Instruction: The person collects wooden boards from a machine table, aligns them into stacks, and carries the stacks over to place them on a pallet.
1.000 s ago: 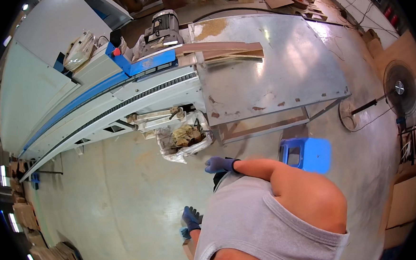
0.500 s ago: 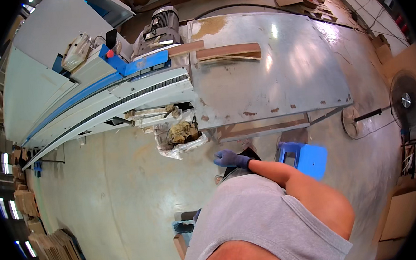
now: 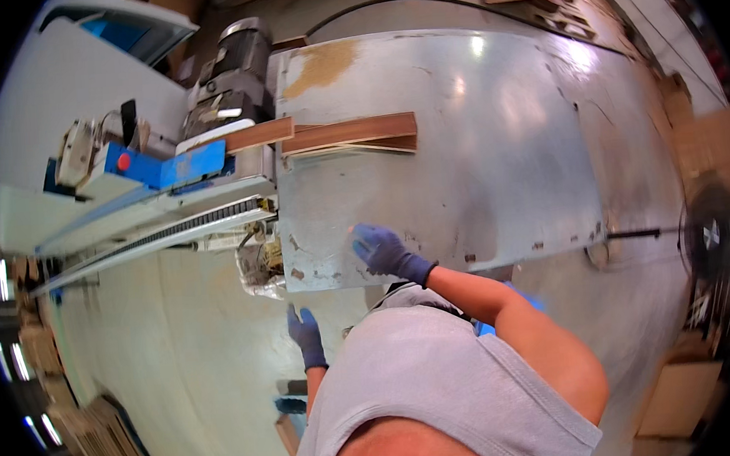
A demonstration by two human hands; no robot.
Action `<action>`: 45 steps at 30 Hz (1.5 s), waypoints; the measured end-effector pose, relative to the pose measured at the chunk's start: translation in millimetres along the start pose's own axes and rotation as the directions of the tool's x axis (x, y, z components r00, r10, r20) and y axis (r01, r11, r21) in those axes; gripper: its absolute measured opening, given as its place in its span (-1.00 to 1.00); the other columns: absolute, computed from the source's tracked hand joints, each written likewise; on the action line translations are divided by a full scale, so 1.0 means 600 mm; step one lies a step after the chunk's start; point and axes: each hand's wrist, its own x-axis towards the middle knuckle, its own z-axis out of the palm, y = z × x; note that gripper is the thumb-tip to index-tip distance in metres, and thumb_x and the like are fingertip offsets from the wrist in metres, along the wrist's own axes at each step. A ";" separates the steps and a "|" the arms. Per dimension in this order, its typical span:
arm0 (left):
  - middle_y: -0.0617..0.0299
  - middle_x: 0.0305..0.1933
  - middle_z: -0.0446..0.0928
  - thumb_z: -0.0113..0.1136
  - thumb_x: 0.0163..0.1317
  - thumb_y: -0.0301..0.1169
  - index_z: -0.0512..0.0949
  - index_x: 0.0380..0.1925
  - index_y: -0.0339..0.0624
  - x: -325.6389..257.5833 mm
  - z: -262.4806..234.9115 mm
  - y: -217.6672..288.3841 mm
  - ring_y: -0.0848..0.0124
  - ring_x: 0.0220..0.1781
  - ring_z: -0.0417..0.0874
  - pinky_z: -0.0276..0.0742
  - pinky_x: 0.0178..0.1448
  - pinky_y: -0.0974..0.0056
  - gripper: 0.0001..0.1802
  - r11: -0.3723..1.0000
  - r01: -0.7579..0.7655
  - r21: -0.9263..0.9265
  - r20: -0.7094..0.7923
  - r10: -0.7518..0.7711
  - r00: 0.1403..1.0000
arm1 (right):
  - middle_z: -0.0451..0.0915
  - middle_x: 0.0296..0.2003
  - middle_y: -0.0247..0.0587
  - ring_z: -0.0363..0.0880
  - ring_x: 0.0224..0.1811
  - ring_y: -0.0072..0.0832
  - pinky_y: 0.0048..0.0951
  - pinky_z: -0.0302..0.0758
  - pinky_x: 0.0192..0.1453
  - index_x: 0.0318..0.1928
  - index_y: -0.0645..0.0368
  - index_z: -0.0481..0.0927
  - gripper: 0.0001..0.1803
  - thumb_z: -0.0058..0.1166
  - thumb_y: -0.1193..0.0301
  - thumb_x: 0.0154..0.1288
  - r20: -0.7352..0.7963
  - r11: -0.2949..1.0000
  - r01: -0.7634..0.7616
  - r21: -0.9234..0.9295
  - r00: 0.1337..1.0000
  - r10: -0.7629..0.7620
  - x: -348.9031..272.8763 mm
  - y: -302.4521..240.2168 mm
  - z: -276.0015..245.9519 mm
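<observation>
My right hand (image 3: 379, 250), in a purple-blue glove, hovers over or rests at the near left part of a grey metal table (image 3: 504, 186); whether it touches the top I cannot tell. Its fingers are loosely stretched and nothing shows in them. Lower and to the left, my left hand (image 3: 306, 335), gloved alike, is held over the floor with fingers apart, holding nothing. Farther up the table lie a few brown wood strips (image 3: 375, 127), stacked slightly askew. One more brown strip (image 3: 257, 135) reaches from the machine's end to the table's left edge.
A long white machine with a blue bracket (image 3: 194, 164) and a red button borders the table's left side, a grey motor (image 3: 238, 64) behind it. Plastic wrapping (image 3: 257, 272) hangs below. A fan (image 3: 708, 236) stands at right. Stacked boards (image 3: 111, 444) lie lower left.
My right hand has moved from beside my body up over the table. My left hand has come into view. The view has shifted closer to the table, and the blue stool is now mostly hidden.
</observation>
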 end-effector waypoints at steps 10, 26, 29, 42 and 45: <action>-0.64 0.40 0.15 0.30 0.17 0.08 0.15 0.45 -0.42 0.042 0.069 0.190 -0.39 0.37 0.35 0.28 0.45 -0.22 0.04 0.827 0.041 0.560 0.034 -0.073 0.997 | 0.53 0.08 0.14 0.42 0.25 0.16 0.16 0.32 0.35 0.04 0.17 0.63 -0.60 0.18 0.41 0.14 0.140 0.883 0.078 -0.462 0.990 -0.014 0.045 0.107 -0.117; -0.71 0.45 -0.03 0.35 0.12 0.24 -0.01 0.51 -0.48 0.066 0.053 0.263 -0.38 0.31 0.46 0.46 0.35 -0.08 0.27 0.700 0.155 0.697 0.179 -0.379 0.908 | 0.49 0.16 0.16 0.40 0.29 0.20 0.20 0.26 0.41 0.04 0.16 0.64 -0.61 0.16 0.37 0.18 0.180 0.813 0.176 -0.555 0.980 -0.089 0.034 0.123 -0.111; -0.72 0.45 -0.03 0.33 0.12 0.26 -0.01 0.51 -0.47 0.063 0.053 0.260 -0.35 0.31 0.47 0.46 0.33 -0.10 0.27 0.700 0.167 0.695 0.159 -0.376 0.913 | 0.50 0.16 0.18 0.40 0.26 0.21 0.20 0.26 0.40 0.02 0.18 0.65 -0.63 0.13 0.38 0.18 0.174 0.810 0.181 -0.558 0.980 -0.100 0.035 0.116 -0.109; -0.62 0.53 -0.08 0.23 0.14 0.34 0.02 0.55 -0.37 0.062 0.059 0.250 -0.42 0.44 0.25 0.23 0.42 -0.32 0.25 0.697 0.201 0.689 0.172 -0.426 0.888 | 0.53 0.16 0.23 0.42 0.28 0.20 0.19 0.24 0.44 0.05 0.16 0.65 -0.60 0.10 0.32 0.21 0.166 0.737 0.161 -0.656 0.984 -0.066 0.013 0.127 -0.085; -0.62 0.53 -0.08 0.24 0.15 0.31 0.02 0.56 -0.31 0.059 0.052 0.252 -0.52 0.50 0.12 0.10 0.44 -0.47 0.22 0.737 0.214 0.642 0.188 -0.421 0.887 | 0.54 0.15 0.25 0.44 0.26 0.16 0.12 0.31 0.37 0.07 0.19 0.65 -0.57 0.10 0.31 0.20 0.219 0.738 0.154 -0.657 0.976 -0.008 0.011 0.127 -0.101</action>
